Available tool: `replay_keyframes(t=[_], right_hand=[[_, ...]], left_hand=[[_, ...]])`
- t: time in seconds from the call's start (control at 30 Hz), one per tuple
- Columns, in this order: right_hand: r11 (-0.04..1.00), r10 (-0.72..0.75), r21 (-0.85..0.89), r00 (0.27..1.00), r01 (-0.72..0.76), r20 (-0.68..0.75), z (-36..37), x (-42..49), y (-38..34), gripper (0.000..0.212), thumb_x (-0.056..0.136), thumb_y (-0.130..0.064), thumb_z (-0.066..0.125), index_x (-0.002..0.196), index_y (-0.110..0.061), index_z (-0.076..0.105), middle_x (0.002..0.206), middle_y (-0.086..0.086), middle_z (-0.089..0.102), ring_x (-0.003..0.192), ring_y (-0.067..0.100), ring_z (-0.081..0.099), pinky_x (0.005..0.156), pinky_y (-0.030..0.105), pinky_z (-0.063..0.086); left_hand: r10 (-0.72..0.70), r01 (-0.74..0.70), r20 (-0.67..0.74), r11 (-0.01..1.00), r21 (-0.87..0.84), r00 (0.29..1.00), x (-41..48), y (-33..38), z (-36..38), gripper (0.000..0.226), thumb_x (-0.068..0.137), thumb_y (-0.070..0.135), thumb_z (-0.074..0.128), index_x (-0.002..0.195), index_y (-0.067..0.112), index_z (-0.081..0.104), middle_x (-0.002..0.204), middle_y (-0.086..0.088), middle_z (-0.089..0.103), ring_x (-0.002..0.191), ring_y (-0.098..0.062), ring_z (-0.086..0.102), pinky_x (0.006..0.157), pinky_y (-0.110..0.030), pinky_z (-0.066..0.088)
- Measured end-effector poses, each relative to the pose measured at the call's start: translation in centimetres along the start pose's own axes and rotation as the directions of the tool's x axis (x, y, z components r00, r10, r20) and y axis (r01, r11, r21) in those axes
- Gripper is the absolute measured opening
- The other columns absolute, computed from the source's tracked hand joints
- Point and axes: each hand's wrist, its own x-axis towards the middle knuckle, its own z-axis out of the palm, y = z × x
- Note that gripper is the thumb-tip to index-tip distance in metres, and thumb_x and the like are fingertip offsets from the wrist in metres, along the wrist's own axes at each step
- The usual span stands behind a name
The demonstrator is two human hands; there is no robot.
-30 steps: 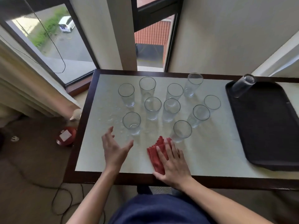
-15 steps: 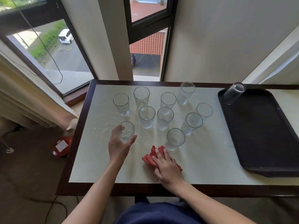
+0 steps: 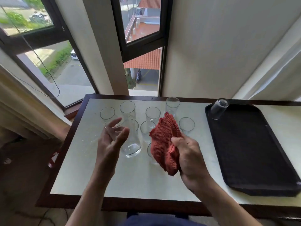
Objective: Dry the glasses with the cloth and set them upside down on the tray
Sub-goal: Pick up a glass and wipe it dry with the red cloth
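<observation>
My left hand [image 3: 112,141] holds a clear glass [image 3: 130,144] lifted off the table and tilted, rim toward me and base to the right. My right hand [image 3: 187,154] grips the red waffle cloth [image 3: 164,141], raised beside that glass. Several more upright clear glasses [image 3: 152,113] stand in a cluster on the white tabletop behind my hands; the cloth hides part of some. One glass [image 3: 219,108] stands upside down in the far left corner of the black tray [image 3: 254,144] at the right.
The table [image 3: 130,176] has a dark wooden border and sits against a wall and windows. A curtain hangs to the left. A red object lies on the floor beside the table's left edge.
My left hand took the near-left glass and lifted it off the table. My right hand gathered the cloth and raised it. The camera tilted upward.
</observation>
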Motion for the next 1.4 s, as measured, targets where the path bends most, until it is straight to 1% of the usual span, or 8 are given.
replay_keyframes(t=[0.27,0.43,0.57,0.73,0.97,1.13,1.3,1.4], right_hand=[[0.919,-0.326,-0.214,0.944,0.33,0.055,0.0,0.8,-2.4,0.047,0.099,-0.025,0.044,0.146,-0.02,0.043,0.127,-0.006,0.064,0.116,0.007,0.063,0.091,0.021,0.055],[0.701,-0.527,-0.505,0.843,0.504,0.111,-1.3,-0.3,-0.5,0.066,0.092,-0.04,0.038,0.155,-0.028,0.024,0.154,-0.007,0.037,0.139,0.014,0.042,0.114,0.041,0.039],[0.709,-0.5,-0.484,0.85,0.513,0.167,-3.2,1.3,-2.3,0.062,0.095,-0.055,0.047,0.147,-0.055,0.014,0.138,-0.011,0.036,0.127,-0.011,0.04,0.099,0.008,0.039],[0.895,-0.436,-0.091,0.899,0.437,0.028,-4.2,3.2,-3.6,0.066,0.091,-0.049,0.04,0.152,-0.026,0.031,0.128,-0.006,0.062,0.113,0.009,0.066,0.098,0.029,0.054],[0.629,-0.668,-0.491,0.742,0.603,0.056,-3.0,0.1,-1.0,0.064,0.1,-0.041,0.038,0.157,-0.024,0.013,0.16,-0.008,0.028,0.139,-0.011,0.032,0.104,0.003,0.03],[0.917,-0.396,-0.07,0.916,0.392,-0.064,-4.4,4.1,-3.7,0.066,0.089,-0.056,0.043,0.15,-0.031,0.037,0.131,0.003,0.063,0.114,0.023,0.066,0.098,0.045,0.054],[0.737,-0.597,-0.432,0.8,0.52,-0.056,-2.9,0.5,-1.3,0.057,0.096,-0.05,0.039,0.151,-0.041,0.024,0.155,-0.021,0.035,0.133,-0.013,0.041,0.103,0.005,0.035],[0.668,-0.627,-0.493,0.779,0.557,0.03,-2.9,-0.4,0.4,0.06,0.097,-0.043,0.037,0.153,-0.037,0.015,0.16,-0.019,0.024,0.142,-0.009,0.027,0.109,0.007,0.027]], left_hand=[[0.067,-0.053,0.122,0.991,-0.12,0.99,-0.5,3.7,9.6,0.084,0.071,0.063,0.072,0.139,0.026,0.04,0.1,0.002,0.067,0.102,-0.016,0.069,0.097,-0.041,0.055],[-0.07,0.099,0.088,0.914,-0.394,0.994,-0.6,5.1,12.4,0.06,0.08,0.048,0.071,0.122,0.016,0.042,0.1,0.001,0.066,0.105,-0.02,0.066,0.092,-0.044,0.056],[-0.116,0.162,0.139,0.902,-0.4,0.984,-1.7,5.3,13.9,0.065,0.084,0.052,0.068,0.123,0.003,0.051,0.12,-0.021,0.062,0.115,-0.037,0.062,0.107,-0.065,0.044],[-0.091,0.139,0.155,0.933,-0.333,0.984,-2.7,5.5,15.8,0.064,0.086,0.048,0.06,0.125,-0.002,0.054,0.117,-0.024,0.068,0.111,-0.034,0.069,0.089,-0.035,0.06],[-0.04,0.08,0.116,0.928,-0.363,0.992,-1.7,5.6,15.1,0.053,0.09,0.048,0.062,0.13,0.018,0.045,0.08,0.008,0.07,0.082,-0.011,0.068,0.075,-0.027,0.055],[-0.093,0.134,0.149,0.947,-0.291,0.984,-3.0,5.6,15.8,0.048,0.094,0.055,0.056,0.125,0.019,0.052,0.108,-0.006,0.073,0.102,-0.019,0.073,0.094,-0.04,0.057],[-0.121,0.171,0.158,0.919,-0.355,0.98,-2.9,5.4,15.6,0.079,0.078,0.058,0.065,0.129,0.001,0.05,0.109,-0.015,0.065,0.105,-0.018,0.065,0.092,-0.035,0.054],[-0.163,0.209,0.142,0.88,-0.427,0.976,-2.5,5.4,15.1,0.083,0.076,0.056,0.069,0.133,0.0,0.048,0.118,-0.024,0.063,0.113,-0.027,0.062,0.105,-0.046,0.046]])
